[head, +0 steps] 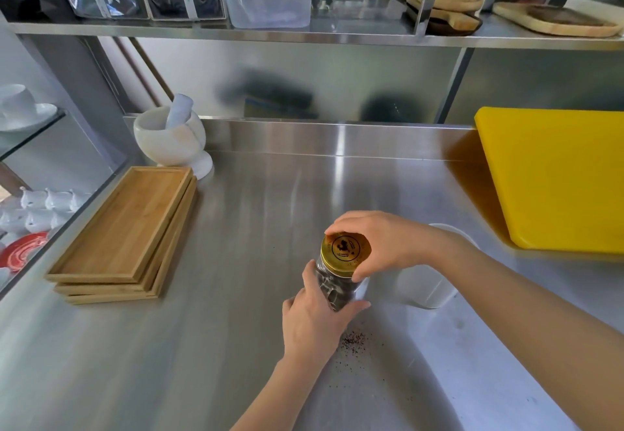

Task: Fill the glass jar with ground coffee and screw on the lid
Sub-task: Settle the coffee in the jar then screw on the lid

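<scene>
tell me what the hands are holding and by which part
The left hand wraps the body of the glass jar; the right hand grips the rim of the gold lid on top.

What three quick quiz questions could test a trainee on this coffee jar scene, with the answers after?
1. True or false: the gold lid already sits on the glass jar.
2. Which hand grips the lid? A) left hand B) right hand
3. What lies scattered on the counter just in front of the jar?

Key: 1. True. 2. B; the left hand wraps the jar's body. 3. Spilled coffee grounds.
</scene>
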`<act>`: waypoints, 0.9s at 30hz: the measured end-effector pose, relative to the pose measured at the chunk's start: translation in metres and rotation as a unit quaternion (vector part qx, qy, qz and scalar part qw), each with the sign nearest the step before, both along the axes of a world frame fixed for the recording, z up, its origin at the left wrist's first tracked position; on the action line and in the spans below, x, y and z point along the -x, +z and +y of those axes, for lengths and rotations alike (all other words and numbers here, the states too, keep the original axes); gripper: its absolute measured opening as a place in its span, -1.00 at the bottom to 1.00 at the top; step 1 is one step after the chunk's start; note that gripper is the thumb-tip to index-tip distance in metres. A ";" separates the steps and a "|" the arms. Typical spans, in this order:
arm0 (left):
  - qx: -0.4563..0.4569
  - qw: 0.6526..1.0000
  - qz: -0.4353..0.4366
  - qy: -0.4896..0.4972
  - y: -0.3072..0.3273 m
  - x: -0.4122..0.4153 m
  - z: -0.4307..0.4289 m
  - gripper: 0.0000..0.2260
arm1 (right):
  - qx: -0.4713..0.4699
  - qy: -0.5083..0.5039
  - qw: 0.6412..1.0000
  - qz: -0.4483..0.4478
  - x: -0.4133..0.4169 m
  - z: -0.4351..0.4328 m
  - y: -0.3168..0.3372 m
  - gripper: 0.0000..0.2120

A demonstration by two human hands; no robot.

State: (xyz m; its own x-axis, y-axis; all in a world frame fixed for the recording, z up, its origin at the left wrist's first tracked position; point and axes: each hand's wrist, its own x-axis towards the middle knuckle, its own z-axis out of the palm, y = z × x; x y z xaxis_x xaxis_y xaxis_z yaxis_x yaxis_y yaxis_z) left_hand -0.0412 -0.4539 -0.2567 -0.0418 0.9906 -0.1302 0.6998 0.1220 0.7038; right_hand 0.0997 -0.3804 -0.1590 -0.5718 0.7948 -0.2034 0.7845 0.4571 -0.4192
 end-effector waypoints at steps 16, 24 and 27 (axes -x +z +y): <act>-0.035 0.999 0.036 -0.001 -0.004 -0.002 0.007 -0.37 | 0.012 0.039 0.999 0.008 -0.003 0.004 0.002 -0.38; -0.021 0.998 0.055 -0.004 -0.006 -0.001 0.007 -0.35 | -0.040 -0.018 0.997 -0.063 0.004 0.002 0.003 -0.40; -0.019 0.997 0.070 -0.009 -0.005 -0.001 0.008 -0.33 | -0.099 -0.034 0.988 -0.112 0.007 -0.001 0.000 -0.38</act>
